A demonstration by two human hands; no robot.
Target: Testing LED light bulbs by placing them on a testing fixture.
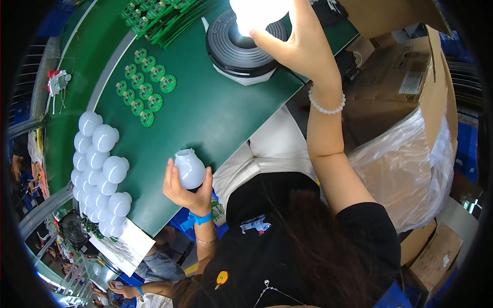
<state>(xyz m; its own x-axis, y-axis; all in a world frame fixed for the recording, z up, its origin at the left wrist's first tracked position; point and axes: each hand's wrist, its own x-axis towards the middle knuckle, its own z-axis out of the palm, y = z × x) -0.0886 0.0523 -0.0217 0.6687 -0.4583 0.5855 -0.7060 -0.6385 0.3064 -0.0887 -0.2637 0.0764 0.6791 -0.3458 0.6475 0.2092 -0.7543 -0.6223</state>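
My left hand (186,194) is wrapped round a white bulb shell (189,170), its open neck pointing up, at the near edge of the green table. At the far side of the table, my right hand (300,49) grips a brightly lit bulb (259,10) from the side. Glare hides its outline and the fingertips behind it. That bulb is over a round, dark grey ridged device (222,46) on a pale base; the glare hides whether they touch.
Several round green circuit boards (146,91) lie in rows on the green table (205,113). More boards (167,20) are stacked behind them. White bulb shells (97,177) cluster at the left, near a paper sheet (126,249). Cardboard boxes (382,100) stand at the right. Another person's hand (123,290) shows at lower left.
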